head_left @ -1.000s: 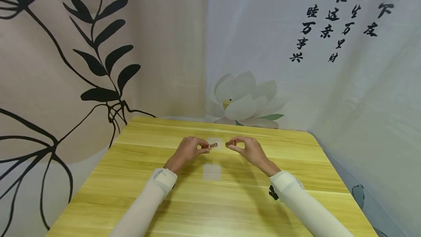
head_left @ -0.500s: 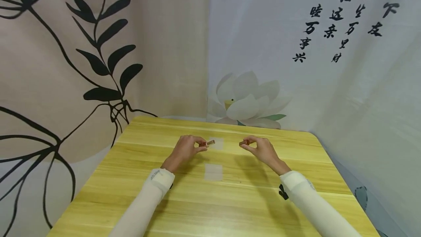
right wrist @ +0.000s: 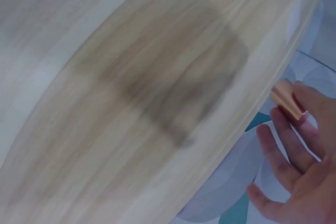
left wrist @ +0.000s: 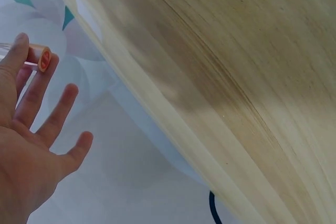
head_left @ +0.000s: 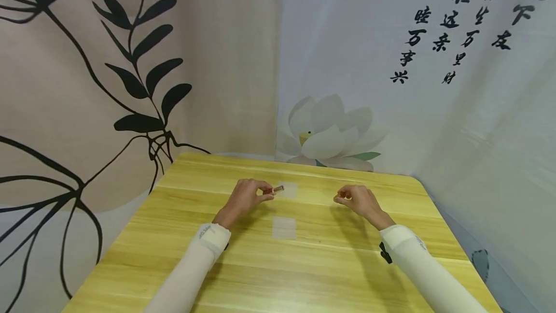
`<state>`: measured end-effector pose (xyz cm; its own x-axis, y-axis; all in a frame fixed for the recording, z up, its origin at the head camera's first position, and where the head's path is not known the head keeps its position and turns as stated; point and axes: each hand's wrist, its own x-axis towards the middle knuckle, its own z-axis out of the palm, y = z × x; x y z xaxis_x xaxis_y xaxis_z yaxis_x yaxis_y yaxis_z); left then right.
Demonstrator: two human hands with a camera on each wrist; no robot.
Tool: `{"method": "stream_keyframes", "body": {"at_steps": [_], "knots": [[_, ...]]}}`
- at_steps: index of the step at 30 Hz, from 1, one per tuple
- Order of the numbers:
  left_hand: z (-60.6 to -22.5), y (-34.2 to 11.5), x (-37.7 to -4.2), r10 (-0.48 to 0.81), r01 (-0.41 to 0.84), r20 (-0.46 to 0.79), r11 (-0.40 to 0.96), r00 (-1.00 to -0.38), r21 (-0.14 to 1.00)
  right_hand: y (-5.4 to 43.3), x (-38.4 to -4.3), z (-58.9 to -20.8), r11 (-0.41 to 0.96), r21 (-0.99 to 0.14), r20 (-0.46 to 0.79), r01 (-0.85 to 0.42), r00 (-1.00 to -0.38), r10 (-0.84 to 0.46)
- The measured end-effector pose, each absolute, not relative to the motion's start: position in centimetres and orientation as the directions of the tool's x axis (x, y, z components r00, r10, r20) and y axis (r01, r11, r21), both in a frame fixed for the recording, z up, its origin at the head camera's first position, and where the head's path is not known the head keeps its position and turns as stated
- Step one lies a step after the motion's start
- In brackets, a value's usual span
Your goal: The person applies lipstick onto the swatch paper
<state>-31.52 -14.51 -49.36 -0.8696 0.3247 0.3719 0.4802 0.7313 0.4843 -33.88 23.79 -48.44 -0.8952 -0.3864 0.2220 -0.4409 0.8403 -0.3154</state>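
In the head view my left hand [head_left: 245, 198] pinches an uncapped lipstick [head_left: 278, 189] between thumb and fingertips, its gold end pointing right. The left wrist view shows that lipstick [left wrist: 39, 56] with a shiny rose-gold collar and red inside the slanted open end; the other fingers are spread apart from it. Further right, my right hand [head_left: 359, 201] is held above the table. There the right wrist view shows a copper-coloured lipstick cap [right wrist: 287, 99], pinched between thumb and index finger. Fingers mostly hide this cap in the head view.
Both hands are over the far half of a yellow wood-grain table [head_left: 260, 269]. A pale square patch [head_left: 284, 227] lies mid-table, another patch [head_left: 288, 189] behind it. A printed cloth backdrop [head_left: 234, 62] hangs past the far edge.
My right hand has drawn away to the right with the cap, widening the gap from the lipstick. The left hand has barely moved and keeps its pinch.
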Motion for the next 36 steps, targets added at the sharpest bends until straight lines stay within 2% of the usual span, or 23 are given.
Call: {"method": "stream_keyframes", "body": {"at_steps": [11, 28, 33, 36], "knots": [[-49.8, -14.4, -31.8, 0.345, 0.505, 0.386, 0.723, -0.855, 0.472, 23.9, -34.0, -49.7, 0.863, -0.213, 0.176, -0.457, -0.887, -0.426], [-49.8, -14.1, -31.7, 0.345, 0.506, 0.395, 0.735, -0.852, 0.451, 23.8, -34.0, -50.3, 0.891, -0.191, 0.132, -0.413, -0.910, -0.393], [-50.0, -13.9, -31.7, 0.341, 0.506, 0.388, 0.707, -0.856, 0.495, 23.3, -33.9, -49.8, 0.883, -0.239, 0.183, -0.404, -0.912, -0.368], [-50.1, -13.7, -31.7, 0.319, 0.486, 0.376, 0.680, -0.870, 0.549, 22.2, -33.7, -49.2, 0.828, -0.370, 0.246, -0.421, -0.904, -0.349]]}}
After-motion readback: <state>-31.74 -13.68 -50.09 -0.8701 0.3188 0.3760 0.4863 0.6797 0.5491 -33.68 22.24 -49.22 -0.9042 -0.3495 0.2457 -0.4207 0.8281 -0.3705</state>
